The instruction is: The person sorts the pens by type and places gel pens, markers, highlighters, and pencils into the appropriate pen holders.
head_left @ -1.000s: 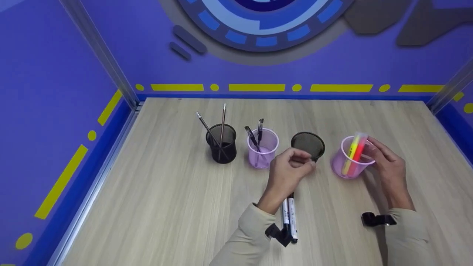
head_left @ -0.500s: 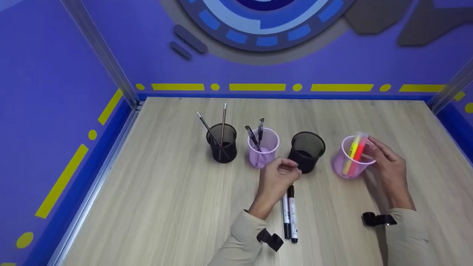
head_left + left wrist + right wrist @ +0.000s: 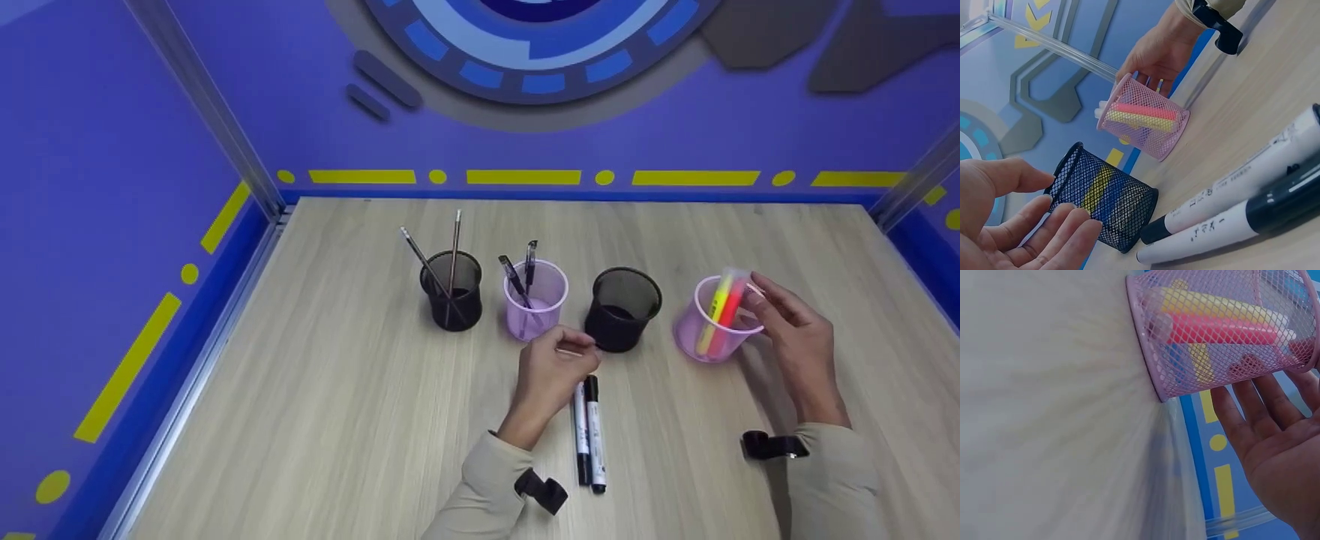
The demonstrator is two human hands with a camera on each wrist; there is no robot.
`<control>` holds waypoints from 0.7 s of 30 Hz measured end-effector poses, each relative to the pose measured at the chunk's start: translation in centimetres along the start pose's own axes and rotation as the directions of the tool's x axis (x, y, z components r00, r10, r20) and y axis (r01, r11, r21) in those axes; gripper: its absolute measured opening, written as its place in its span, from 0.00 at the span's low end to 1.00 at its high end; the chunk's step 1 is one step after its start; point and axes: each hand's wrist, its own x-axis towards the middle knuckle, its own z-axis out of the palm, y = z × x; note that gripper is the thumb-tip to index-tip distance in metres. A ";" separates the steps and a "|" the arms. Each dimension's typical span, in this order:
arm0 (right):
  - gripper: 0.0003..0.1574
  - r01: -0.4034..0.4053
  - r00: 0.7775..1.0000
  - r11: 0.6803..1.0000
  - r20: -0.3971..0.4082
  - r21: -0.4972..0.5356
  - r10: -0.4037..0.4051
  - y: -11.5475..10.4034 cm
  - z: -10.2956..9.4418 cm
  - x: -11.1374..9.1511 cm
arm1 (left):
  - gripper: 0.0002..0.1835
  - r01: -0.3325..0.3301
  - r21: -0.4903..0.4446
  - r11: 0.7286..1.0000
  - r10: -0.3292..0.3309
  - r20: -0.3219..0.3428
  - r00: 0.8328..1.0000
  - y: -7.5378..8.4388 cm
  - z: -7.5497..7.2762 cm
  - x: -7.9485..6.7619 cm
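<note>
In the head view, my left hand hovers left of a black mesh pen cup, holding nothing. The left wrist view shows its thumb and loosely bent fingers close to the rim of the black cup. My right hand holds the rim of a pink mesh pen cup between thumb and fingers. A yellow highlighter and a pinkish-red highlighter lean inside that cup. In the right wrist view, the right fingers lie along the pink cup wall; the thumb is mostly hidden.
Two black-and-white markers lie on the wooden table below the black cup. Farther left stand a pink cup with two black pens and a black cup with two pencils. A blue-purple wall closes the back.
My left hand has drawn back from the black cup, down and to the left, uncovering it and more of the markers. My right hand has shifted slightly right; the cups stay put.
</note>
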 end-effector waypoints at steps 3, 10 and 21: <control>0.32 0.022 1.000 1.000 -0.013 -0.022 -0.022 -0.2 0.1 -0.1 | 0.07 0.021 0.033 0.999 -0.021 -0.007 1.000 -0.1 -0.2 -0.1; 0.31 0.047 0.999 0.996 -0.011 0.076 -0.046 -0.9 0.2 -0.2 | 0.09 0.035 0.056 0.998 -0.035 -0.009 0.999 -0.4 -0.4 -0.2; 0.29 0.089 0.992 0.983 -0.078 -0.160 -0.103 -2.5 0.5 -0.3 | 0.09 0.034 0.170 0.985 -0.030 -0.025 0.999 -1.1 -0.6 -0.4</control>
